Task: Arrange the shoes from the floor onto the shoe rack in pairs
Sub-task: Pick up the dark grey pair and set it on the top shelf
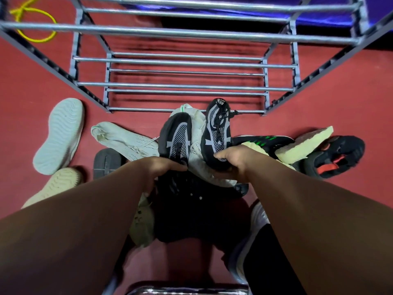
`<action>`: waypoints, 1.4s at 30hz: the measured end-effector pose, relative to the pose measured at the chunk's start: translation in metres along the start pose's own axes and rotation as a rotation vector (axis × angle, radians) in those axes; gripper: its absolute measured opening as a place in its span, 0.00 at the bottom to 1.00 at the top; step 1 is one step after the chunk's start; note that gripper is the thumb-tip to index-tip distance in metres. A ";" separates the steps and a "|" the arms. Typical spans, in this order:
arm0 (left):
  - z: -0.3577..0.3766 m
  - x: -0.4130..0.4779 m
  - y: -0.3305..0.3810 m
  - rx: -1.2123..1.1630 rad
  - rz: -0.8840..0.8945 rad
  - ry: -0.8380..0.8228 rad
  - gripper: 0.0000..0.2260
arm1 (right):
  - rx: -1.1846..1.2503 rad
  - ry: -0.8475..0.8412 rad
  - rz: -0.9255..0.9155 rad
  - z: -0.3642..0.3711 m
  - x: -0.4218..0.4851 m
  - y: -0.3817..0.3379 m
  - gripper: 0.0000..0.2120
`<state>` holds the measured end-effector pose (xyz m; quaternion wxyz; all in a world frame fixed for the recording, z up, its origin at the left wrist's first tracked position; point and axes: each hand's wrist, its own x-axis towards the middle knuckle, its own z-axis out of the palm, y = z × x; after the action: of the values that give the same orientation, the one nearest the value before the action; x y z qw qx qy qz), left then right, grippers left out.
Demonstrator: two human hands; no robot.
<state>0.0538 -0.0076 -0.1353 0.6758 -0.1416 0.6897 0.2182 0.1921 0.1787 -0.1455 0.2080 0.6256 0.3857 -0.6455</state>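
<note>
My left hand [164,170] grips the heel end of a black and grey mesh shoe [176,137]. My right hand [236,159] grips its matching shoe [217,128] the same way. Both shoes point toes away from me, side by side, above a pile of shoes on the red floor. The metal shoe rack [185,66] stands just beyond, its tube shelves bare. A white knit shoe [125,139] lies under the pair.
A pale sole-up shoe [59,135] and a cream shoe [61,184] lie at left. A black shoe with green stripes [261,141] and a black and red sole [338,156] lie at right. A yellow cord [34,22] lies at far left.
</note>
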 end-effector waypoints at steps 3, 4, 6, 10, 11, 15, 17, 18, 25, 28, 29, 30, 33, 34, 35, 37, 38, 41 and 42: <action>0.002 0.001 -0.001 0.049 0.036 0.019 0.20 | -0.009 -0.020 0.006 -0.002 -0.002 -0.001 0.06; 0.003 -0.001 0.001 0.071 0.054 0.032 0.17 | -0.013 -0.021 0.008 -0.003 -0.003 -0.001 0.05; 0.005 -0.006 0.006 0.050 0.068 0.020 0.07 | -0.033 -0.017 -0.001 -0.002 -0.008 -0.003 0.05; 0.000 -0.026 0.005 -0.012 0.104 0.018 0.12 | -0.073 0.007 -0.044 -0.003 -0.024 -0.012 0.09; -0.001 -0.035 0.004 -0.004 0.109 -0.005 0.13 | -0.065 0.017 -0.054 -0.004 -0.032 -0.015 0.10; 0.002 -0.075 -0.001 -0.098 0.193 0.098 0.09 | -0.013 0.017 -0.149 -0.009 -0.076 -0.024 0.04; 0.003 -0.098 -0.006 -0.141 0.219 0.126 0.06 | -0.014 0.037 -0.198 -0.010 -0.105 -0.024 0.04; 0.002 -0.110 -0.010 -0.165 0.221 0.128 0.08 | -0.019 0.046 -0.210 -0.012 -0.118 -0.022 0.04; -0.001 -0.221 -0.041 -0.232 0.442 0.129 0.08 | -0.019 0.105 -0.376 -0.014 -0.240 -0.012 0.07; -0.010 -0.278 -0.045 -0.255 0.562 0.171 0.07 | -0.024 0.103 -0.462 -0.012 -0.300 -0.007 0.08; -0.012 -0.299 -0.048 -0.261 0.609 0.181 0.08 | -0.020 0.104 -0.489 -0.012 -0.320 -0.004 0.08; -0.015 -0.320 -0.050 -0.262 0.658 0.189 0.08 | -0.019 0.102 -0.518 -0.011 -0.338 -0.003 0.08; -0.024 -0.382 -0.059 -0.264 0.778 0.194 0.08 | -0.021 0.101 -0.615 -0.010 -0.393 -0.005 0.09; -0.027 -0.403 -0.062 -0.262 0.807 0.198 0.09 | -0.023 0.102 -0.650 -0.010 -0.411 -0.008 0.10; -0.031 -0.422 -0.064 -0.263 0.842 0.203 0.09 | -0.023 0.105 -0.686 -0.009 -0.429 -0.011 0.10; -0.041 -0.454 -0.067 -0.268 0.905 0.217 0.12 | -0.013 0.103 -0.757 -0.006 -0.466 -0.016 0.09; -0.046 -0.468 -0.067 -0.283 0.930 0.217 0.13 | 0.001 0.098 -0.790 -0.004 -0.482 -0.019 0.09; -0.057 -0.501 -0.065 -0.348 1.010 0.224 0.12 | 0.080 0.094 -0.879 0.001 -0.521 -0.030 0.10; -0.060 -0.508 -0.062 -0.381 1.034 0.222 0.11 | 0.114 0.094 -0.905 0.003 -0.531 -0.035 0.10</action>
<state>0.0552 -0.1413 0.3625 0.3668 0.0732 0.6848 0.6254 0.2337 0.0845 0.3771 -0.1476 0.4331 0.5931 -0.6625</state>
